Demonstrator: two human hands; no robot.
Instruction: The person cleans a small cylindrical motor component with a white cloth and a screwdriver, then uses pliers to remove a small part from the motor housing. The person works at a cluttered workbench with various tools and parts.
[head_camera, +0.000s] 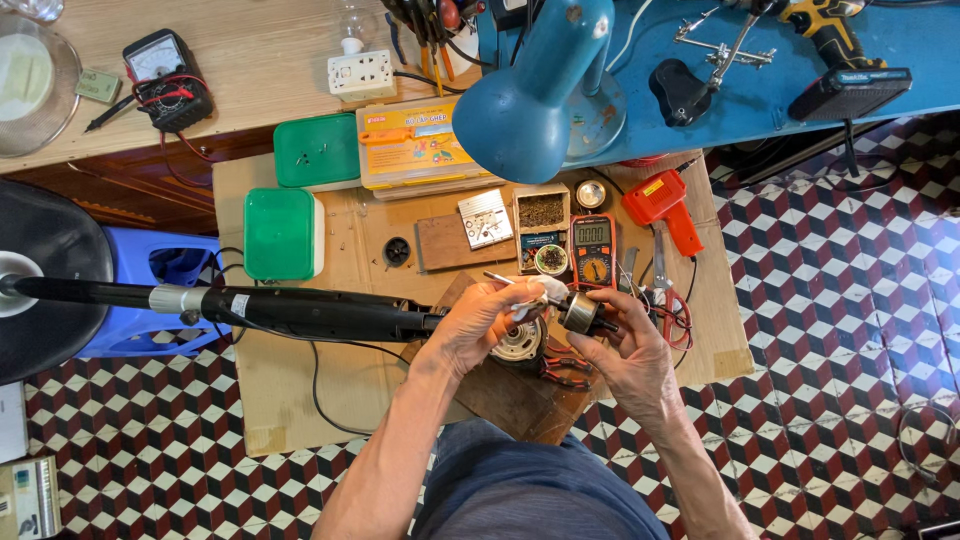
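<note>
Two bare hands were held together over a cardboard sheet (300, 400) spread on the patterned floor. The right hand (625, 355) was closed around a small cylindrical motor rotor (580, 313), gripped between thumb and fingers just above a wooden board (500, 395). The left hand (480, 322) was pinched on a thin metal tool (505, 280), and a white rag (545, 290) was pressed against its fingertips, touching the rotor. A round motor housing (520, 342) was seen directly beneath both hands, partly hidden by them. A black fan stand pole (310, 312) was laid across the cardboard, its end reaching the left wrist. Just beyond the hands, an orange digital multimeter (592, 250) and a red soldering gun (662, 205) were placed side by side. A blue desk lamp (535, 90) was stood at the edge of the desk (250, 60) above.
</note>
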